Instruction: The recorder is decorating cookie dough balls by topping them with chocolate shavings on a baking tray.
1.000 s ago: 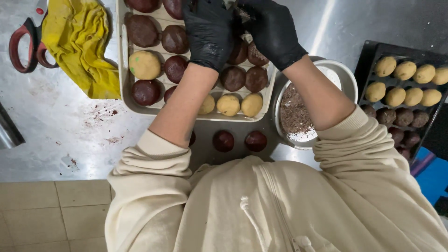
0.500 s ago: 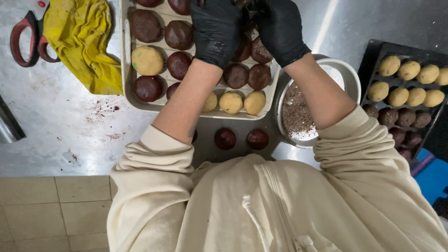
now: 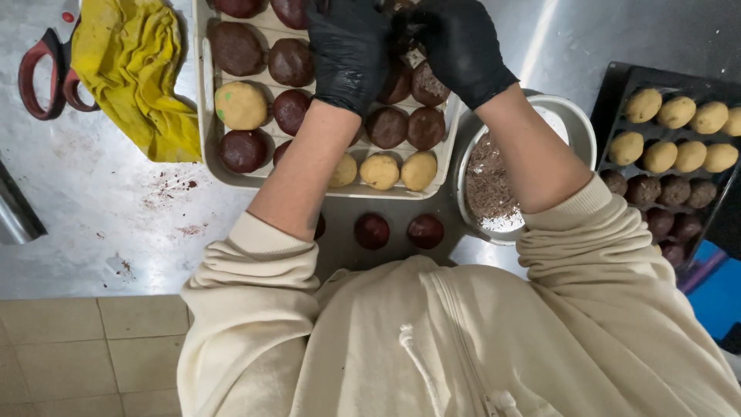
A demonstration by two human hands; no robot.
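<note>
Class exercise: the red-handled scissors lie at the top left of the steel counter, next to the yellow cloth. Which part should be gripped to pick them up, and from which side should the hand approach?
Grip the scissors by the red handle loops, the only part in view. They lie flat on the steel counter, so come down from above and from the left, the open counter side. The yellow cloth crowds the right loop, so I'd avoid that side. The blades run out of frame; their pose can't be judged.

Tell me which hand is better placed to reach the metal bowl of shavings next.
Probably the right hand: the metal bowl sits directly beneath its forearm, beside the tray. The left hand is over the tray's middle, farther off, and would have to cross the right arm.
</note>
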